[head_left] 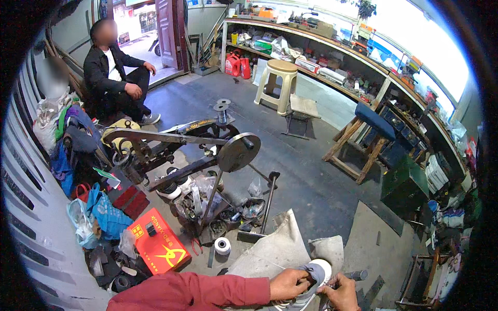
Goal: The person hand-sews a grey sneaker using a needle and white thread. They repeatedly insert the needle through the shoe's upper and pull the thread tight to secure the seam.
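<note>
Low in the view, a grey sneaker with a white sole sits between the person's hands, touching both. The left hand, below a dark red sleeve, bends its fingers at the shoe's opening; whether they grip, I cannot tell. The right hand pinches the sole's edge. Just beyond spreads a pale, stained cloth.

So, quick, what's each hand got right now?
Left hand: closed, holding the grey-and-white shoe near its opening.
Right hand: fingers closed at the same shoe's edge; any smaller item there can't be told.
</note>
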Motion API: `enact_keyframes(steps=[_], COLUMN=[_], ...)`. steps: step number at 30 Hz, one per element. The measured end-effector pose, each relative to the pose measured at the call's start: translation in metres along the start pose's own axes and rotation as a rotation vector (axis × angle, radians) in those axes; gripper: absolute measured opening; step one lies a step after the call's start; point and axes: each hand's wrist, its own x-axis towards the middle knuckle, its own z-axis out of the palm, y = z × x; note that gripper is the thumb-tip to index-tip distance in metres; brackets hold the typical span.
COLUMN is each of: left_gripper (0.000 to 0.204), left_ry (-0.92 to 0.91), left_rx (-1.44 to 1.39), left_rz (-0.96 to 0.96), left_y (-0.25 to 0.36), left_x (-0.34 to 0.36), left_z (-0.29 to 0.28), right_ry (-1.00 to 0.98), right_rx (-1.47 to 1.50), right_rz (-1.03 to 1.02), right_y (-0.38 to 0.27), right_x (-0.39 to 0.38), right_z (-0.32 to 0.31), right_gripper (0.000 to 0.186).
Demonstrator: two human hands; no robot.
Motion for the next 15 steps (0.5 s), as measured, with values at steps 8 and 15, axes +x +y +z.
enact_keyframes(steps=[8,15], left_gripper=[0.024,0.026], left_ry=[-0.090,-0.084], left_rx=[0.037,-0.182], left_rz=[0.029,0.001], left_y=[-0.008,-0.003], left_x=[0.006,0.002], left_z=[0.003,-0.003], right_ry=[0.012,0.243], right_rx=[-0.347,-0.168], right_rz=[0.106,-0.103], right_y=[0.024,0.077], right_x=[0.000,-0.037], right_z=[-0.001,0.009], right_gripper=[0.033,0.036])
